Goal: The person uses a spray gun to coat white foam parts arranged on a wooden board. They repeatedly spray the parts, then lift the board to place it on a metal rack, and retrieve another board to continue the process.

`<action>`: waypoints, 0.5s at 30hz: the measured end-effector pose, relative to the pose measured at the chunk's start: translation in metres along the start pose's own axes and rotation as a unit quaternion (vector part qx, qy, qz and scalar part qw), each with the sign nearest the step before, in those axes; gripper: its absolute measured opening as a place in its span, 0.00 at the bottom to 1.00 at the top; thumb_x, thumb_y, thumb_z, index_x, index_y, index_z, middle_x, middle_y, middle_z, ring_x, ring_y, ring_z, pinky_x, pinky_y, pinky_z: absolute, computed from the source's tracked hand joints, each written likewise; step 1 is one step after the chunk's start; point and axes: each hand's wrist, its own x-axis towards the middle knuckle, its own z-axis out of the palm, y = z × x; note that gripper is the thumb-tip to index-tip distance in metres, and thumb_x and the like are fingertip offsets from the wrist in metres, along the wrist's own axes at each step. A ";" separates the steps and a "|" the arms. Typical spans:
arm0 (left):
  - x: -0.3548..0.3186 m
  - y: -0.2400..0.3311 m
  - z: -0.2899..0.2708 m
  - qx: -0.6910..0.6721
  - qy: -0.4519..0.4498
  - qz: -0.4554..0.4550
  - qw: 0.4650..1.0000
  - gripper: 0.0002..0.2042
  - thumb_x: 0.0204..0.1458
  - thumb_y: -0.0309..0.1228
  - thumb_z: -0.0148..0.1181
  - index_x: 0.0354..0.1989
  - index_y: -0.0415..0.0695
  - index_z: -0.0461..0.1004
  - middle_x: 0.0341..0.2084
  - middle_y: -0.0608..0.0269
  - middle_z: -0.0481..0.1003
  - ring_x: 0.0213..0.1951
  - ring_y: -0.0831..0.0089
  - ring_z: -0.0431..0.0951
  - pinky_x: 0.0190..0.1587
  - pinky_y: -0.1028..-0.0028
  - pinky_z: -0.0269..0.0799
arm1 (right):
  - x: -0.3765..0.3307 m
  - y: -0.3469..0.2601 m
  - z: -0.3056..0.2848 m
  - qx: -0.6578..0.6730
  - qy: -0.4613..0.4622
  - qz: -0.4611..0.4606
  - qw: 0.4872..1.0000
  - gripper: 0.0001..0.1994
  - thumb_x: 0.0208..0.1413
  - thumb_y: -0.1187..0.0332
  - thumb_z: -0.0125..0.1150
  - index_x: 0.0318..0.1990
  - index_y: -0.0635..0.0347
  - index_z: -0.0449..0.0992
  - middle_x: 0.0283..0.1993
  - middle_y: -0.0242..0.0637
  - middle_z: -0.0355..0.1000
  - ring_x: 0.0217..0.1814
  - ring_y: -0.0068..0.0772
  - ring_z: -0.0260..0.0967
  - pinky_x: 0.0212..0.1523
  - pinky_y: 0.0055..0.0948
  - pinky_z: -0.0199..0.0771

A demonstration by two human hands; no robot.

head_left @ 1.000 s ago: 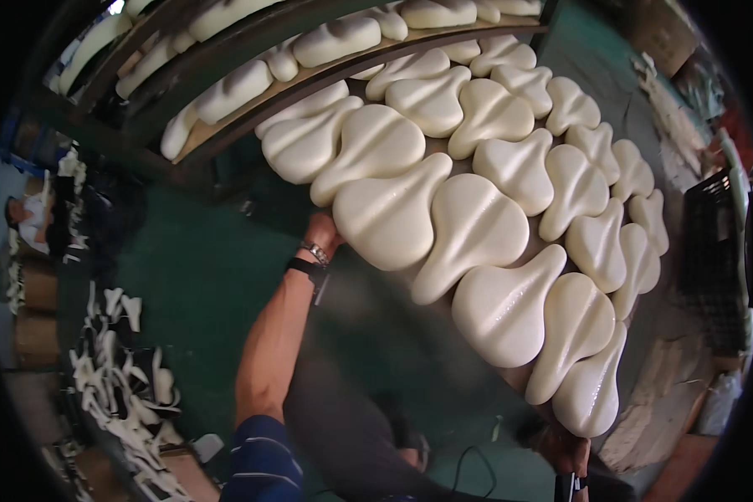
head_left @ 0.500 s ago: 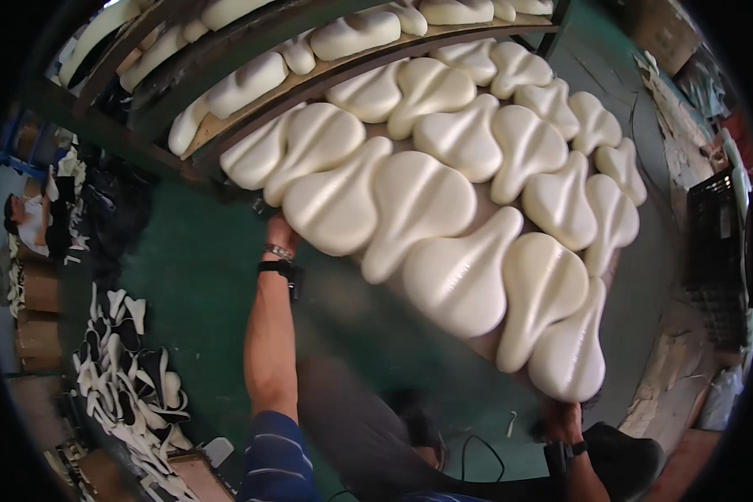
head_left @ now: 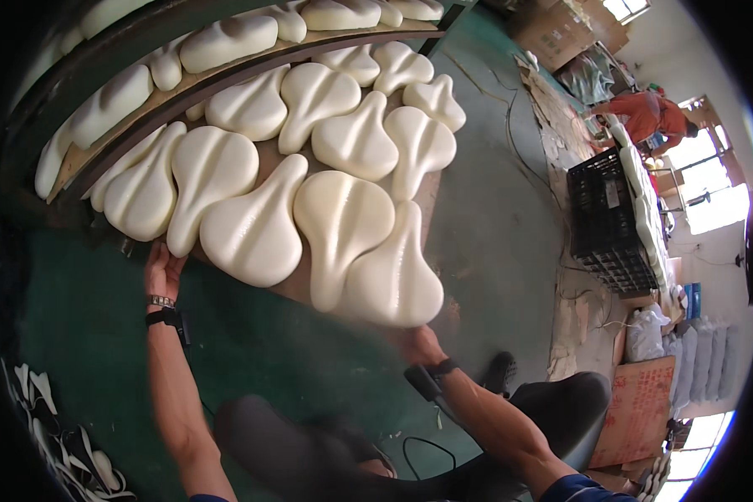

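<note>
A brown board [head_left: 429, 194] bears several cream foam bicycle saddle pads [head_left: 253, 227], laid nose to tail in tight rows. My left hand [head_left: 164, 272] grips the board's near edge toward the left, its fingers partly hidden beneath the edge and the pads. At the near right corner my right hand [head_left: 418, 345] is closed on the board, just below the last saddle pad [head_left: 396, 280]; its fingertips are hidden and a little blurred. The board's far left part lies under the shelf of a dark rack [head_left: 226, 71].
More saddle pads [head_left: 230, 43] line the rack's shelf above. To the right stand a black crate [head_left: 604, 213] and cardboard boxes [head_left: 552, 35]; a person in orange [head_left: 644, 115] bends behind the crate. Cables [head_left: 510, 125] lie on the floor. Pale scraps [head_left: 92, 460] are heaped at lower left.
The board with its pads has slid left and farther under the rack's shelf, with both my hands still on it. My view has turned right, bringing the crate and the other person into sight.
</note>
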 end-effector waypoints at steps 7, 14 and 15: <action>0.004 -0.014 0.014 0.061 0.069 -0.033 0.995 0.18 0.57 0.25 0.52 0.57 0.41 0.66 0.47 0.54 0.74 0.45 0.64 0.79 0.42 0.67 0.80 | 0.024 0.035 -0.007 -0.199 -0.012 -0.142 0.970 0.16 0.63 0.72 0.49 0.57 0.62 0.67 0.55 0.39 0.69 0.57 0.37 0.68 0.61 0.44 0.69; 0.005 -0.012 0.025 0.085 0.137 -0.030 0.986 0.23 0.53 0.24 0.48 0.61 0.38 0.62 0.49 0.49 0.73 0.44 0.58 0.79 0.39 0.66 0.82 | 0.018 0.022 0.002 -0.239 0.024 -0.112 0.964 0.14 0.62 0.71 0.51 0.53 0.67 0.69 0.49 0.41 0.73 0.48 0.40 0.73 0.51 0.46 0.76; 0.008 -0.012 0.028 0.098 0.138 -0.029 0.985 0.23 0.53 0.24 0.48 0.60 0.38 0.63 0.48 0.48 0.74 0.44 0.58 0.79 0.39 0.65 0.82 | 0.018 0.023 0.005 -0.242 0.039 -0.113 0.963 0.14 0.61 0.70 0.51 0.52 0.68 0.70 0.48 0.42 0.73 0.46 0.42 0.74 0.49 0.46 0.76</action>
